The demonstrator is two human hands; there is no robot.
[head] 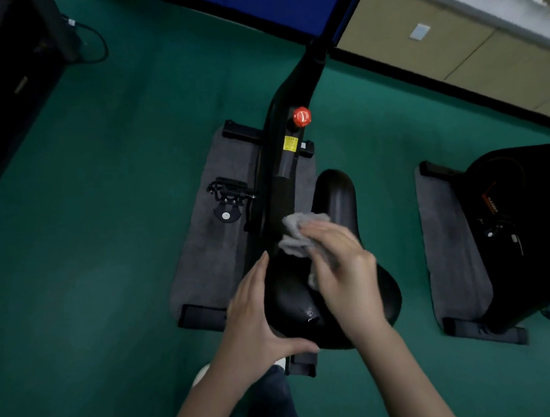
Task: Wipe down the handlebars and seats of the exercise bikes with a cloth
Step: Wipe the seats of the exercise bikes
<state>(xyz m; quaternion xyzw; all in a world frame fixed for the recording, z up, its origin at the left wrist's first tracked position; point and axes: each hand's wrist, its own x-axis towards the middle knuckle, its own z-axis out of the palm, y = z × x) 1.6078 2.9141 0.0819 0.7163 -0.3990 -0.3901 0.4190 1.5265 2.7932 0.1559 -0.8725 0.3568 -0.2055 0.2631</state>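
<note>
left hand (254, 313) flat against the seat (335, 196), right hand (342, 269) pressing the cloth (294, 236) onto it

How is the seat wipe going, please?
Right grip flat, pressing grey cloth on bike seat. Left grip bracing seat's left edge. Nothing in the way.

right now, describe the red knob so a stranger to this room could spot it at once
Find the black exercise bike on the grey mat in the middle of the green floor. Follow it forward from the seat: the knob sits just past a yellow sticker. It is the only bright red, round thing in view.
</note>
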